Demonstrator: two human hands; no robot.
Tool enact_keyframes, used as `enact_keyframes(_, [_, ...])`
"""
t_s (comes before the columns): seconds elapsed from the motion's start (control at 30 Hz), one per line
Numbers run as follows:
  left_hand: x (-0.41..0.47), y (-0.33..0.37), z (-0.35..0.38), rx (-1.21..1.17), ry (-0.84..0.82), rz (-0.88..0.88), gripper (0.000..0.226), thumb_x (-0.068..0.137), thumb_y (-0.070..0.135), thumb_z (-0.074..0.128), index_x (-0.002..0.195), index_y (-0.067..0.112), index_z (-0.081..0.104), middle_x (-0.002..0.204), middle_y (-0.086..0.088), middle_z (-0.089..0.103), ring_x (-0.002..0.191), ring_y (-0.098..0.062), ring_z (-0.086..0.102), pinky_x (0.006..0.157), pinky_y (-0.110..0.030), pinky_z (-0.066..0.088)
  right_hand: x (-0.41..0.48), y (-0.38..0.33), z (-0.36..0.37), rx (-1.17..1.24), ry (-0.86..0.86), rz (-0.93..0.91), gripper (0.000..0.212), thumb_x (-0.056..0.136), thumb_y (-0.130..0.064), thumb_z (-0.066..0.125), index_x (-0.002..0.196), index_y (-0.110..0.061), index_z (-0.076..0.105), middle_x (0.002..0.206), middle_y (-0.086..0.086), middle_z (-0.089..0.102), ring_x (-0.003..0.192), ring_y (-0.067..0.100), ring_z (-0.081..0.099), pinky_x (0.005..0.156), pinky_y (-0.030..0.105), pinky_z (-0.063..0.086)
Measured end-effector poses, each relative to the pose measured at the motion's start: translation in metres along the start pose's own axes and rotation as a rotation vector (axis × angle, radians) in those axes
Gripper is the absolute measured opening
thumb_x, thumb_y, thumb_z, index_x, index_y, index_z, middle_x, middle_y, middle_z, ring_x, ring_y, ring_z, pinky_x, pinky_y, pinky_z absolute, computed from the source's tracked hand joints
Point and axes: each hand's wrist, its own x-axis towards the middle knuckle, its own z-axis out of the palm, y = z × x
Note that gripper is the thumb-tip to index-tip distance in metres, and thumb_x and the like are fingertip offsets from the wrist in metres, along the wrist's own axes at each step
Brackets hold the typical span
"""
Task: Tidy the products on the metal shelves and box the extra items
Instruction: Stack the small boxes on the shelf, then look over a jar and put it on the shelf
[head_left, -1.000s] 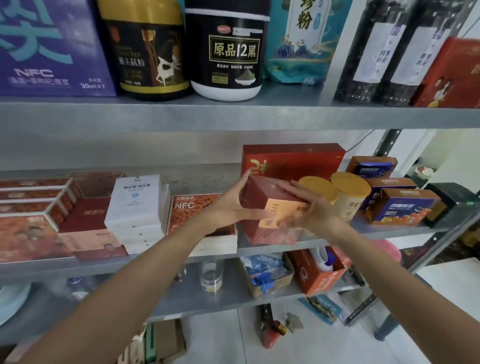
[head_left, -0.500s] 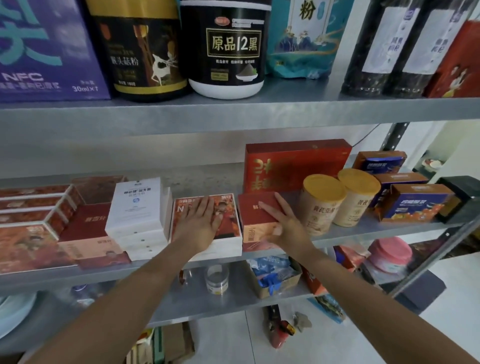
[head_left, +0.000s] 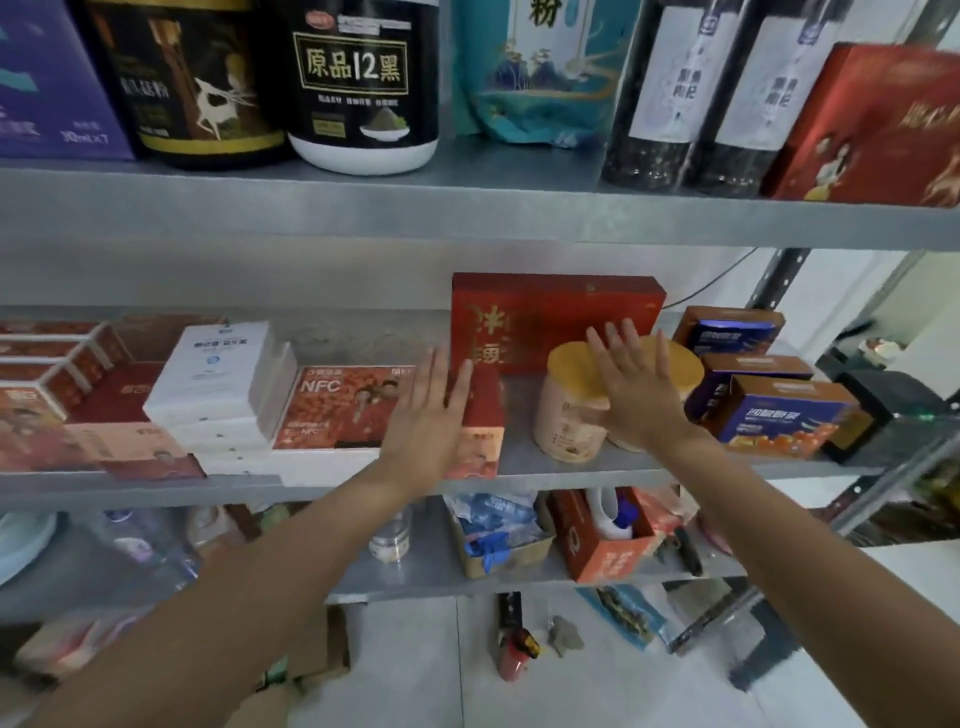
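Observation:
A small red box (head_left: 483, 415) lies flat on the middle metal shelf (head_left: 545, 462), beside an orange NFC box (head_left: 337, 405). My left hand (head_left: 428, 421) is over the small red box's left side with fingers straight; whether it touches is unclear. My right hand (head_left: 636, 389) has straight spread fingers in front of two yellow-lidded canisters (head_left: 569, 410); contact is unclear. A large red box (head_left: 550, 317) stands upright behind them.
White boxes (head_left: 223, 379) and red boxes (head_left: 78, 410) fill the shelf's left; blue-orange boxes (head_left: 779, 410) and a black box (head_left: 883, 410) the right. Jars (head_left: 363, 83), a pouch and bottles (head_left: 691, 93) stand above. The lower shelf holds open cartons (head_left: 608, 551).
The small red box, held in both hands a second ago, now lies flat on the shelf. My right hand has moved from it to the canisters; my left hand has shifted right from the NFC box.

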Motion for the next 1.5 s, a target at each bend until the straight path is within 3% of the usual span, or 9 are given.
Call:
enact_keyframes(0.23, [0.005, 0.025, 0.004, 0.041, -0.118, -0.177, 0.105, 0.085, 0.059, 0.061, 0.156, 0.018, -0.004, 0.164, -0.012, 0.000, 0.151, -0.028, -0.001, 0.121, -0.041, -0.003, 0.038, 0.029, 0.007, 0.019, -0.276, -0.165, 0.118, 0.076, -0.076, 0.055, 0.153, -0.024, -0.017, 0.163, 0.010, -0.001, 0.149, 0.031, -0.011, 0.112, 0.064, -0.015])
enact_keyframes(0.63, [0.002, 0.035, -0.022, 0.006, -0.295, -0.243, 0.091, 0.094, 0.065, 0.034, 0.155, 0.014, -0.011, 0.160, -0.016, -0.023, 0.146, -0.029, -0.025, 0.121, -0.044, -0.011, 0.026, 0.030, 0.007, 0.712, -0.045, -0.130, 0.096, 0.056, -0.049, 0.088, 0.135, -0.029, 0.038, 0.131, 0.005, 0.046, 0.133, 0.025, 0.031, 0.117, 0.053, 0.004])
enact_keyframes(0.73, [-0.002, 0.043, -0.036, -0.323, -0.082, -0.127, 0.087, 0.092, 0.066, 0.032, 0.156, 0.013, 0.006, 0.161, -0.008, -0.023, 0.146, -0.020, -0.026, 0.116, -0.037, -0.013, 0.005, 0.037, -0.019, 1.022, -0.022, -0.114, 0.086, 0.054, -0.038, 0.093, 0.126, -0.031, 0.045, 0.124, -0.005, 0.048, 0.118, 0.014, 0.041, 0.100, 0.034, 0.036])
enact_keyframes(0.83, [0.005, 0.072, -0.060, -0.991, 0.013, -0.126, 0.076, 0.088, 0.065, 0.030, 0.150, 0.021, 0.033, 0.162, 0.000, 0.014, 0.150, -0.018, 0.009, 0.118, -0.035, 0.011, -0.011, 0.053, -0.055, 1.306, -0.101, -0.050, 0.070, 0.052, -0.050, 0.090, 0.113, -0.035, 0.058, 0.117, -0.017, 0.057, 0.105, 0.000, 0.055, 0.079, 0.019, 0.044])
enact_keyframes(0.93, [0.010, 0.102, -0.084, -1.657, -0.319, -0.272, 0.086, 0.084, 0.077, 0.023, 0.146, 0.021, 0.042, 0.146, -0.009, 0.049, 0.135, -0.028, 0.046, 0.113, -0.051, 0.034, -0.013, 0.058, -0.083, 1.498, -0.157, 0.073, 0.055, 0.051, -0.070, 0.077, 0.095, -0.037, 0.071, 0.097, -0.009, 0.074, 0.090, 0.010, 0.070, 0.075, 0.025, 0.051])
enact_keyframes(1.07, [0.003, 0.133, -0.102, -2.367, -0.823, -0.571, 0.088, 0.080, 0.080, 0.045, 0.123, 0.004, 0.061, 0.111, -0.022, 0.069, 0.102, -0.036, 0.067, 0.096, -0.049, 0.049, -0.008, 0.046, -0.100, 1.458, -0.389, 0.361, 0.080, 0.050, -0.079, 0.070, 0.103, -0.019, 0.069, 0.085, 0.000, 0.077, 0.078, 0.015, 0.074, 0.066, 0.028, 0.054])
enact_keyframes(1.2, [-0.005, 0.148, -0.108, -2.389, -0.959, -0.919, 0.089, 0.083, 0.079, 0.044, 0.082, -0.006, 0.071, 0.078, -0.020, 0.070, 0.062, -0.034, 0.070, 0.058, -0.051, 0.059, -0.013, 0.040, -0.094, 1.517, -0.638, 0.539, 0.059, 0.074, -0.066, 0.066, 0.099, -0.012, 0.064, 0.076, 0.005, 0.075, 0.066, 0.017, 0.072, 0.063, 0.029, 0.056])
enact_keyframes(1.43, [-0.009, 0.131, -0.112, -2.385, -0.912, -0.961, 0.085, 0.087, 0.075, 0.043, 0.080, -0.005, 0.071, 0.076, -0.019, 0.070, 0.059, -0.033, 0.069, 0.058, -0.045, 0.059, -0.023, 0.049, -0.076, 1.789, -0.770, 0.559, 0.100, 0.066, -0.076, 0.057, 0.140, -0.010, 0.047, 0.140, 0.018, 0.053, 0.129, 0.038, 0.050, 0.105, 0.051, 0.042])
enact_keyframes(1.5, [-0.009, 0.127, -0.112, -2.384, -0.903, -0.935, 0.078, 0.091, 0.068, 0.043, 0.074, -0.003, 0.071, 0.076, -0.016, 0.068, 0.060, -0.030, 0.068, 0.060, -0.038, 0.059, -0.031, 0.045, -0.062, 1.930, -0.778, 0.557, 0.100, 0.066, -0.080, 0.052, 0.138, -0.011, 0.052, 0.139, 0.019, 0.054, 0.126, 0.038, 0.053, 0.095, 0.051, 0.050])
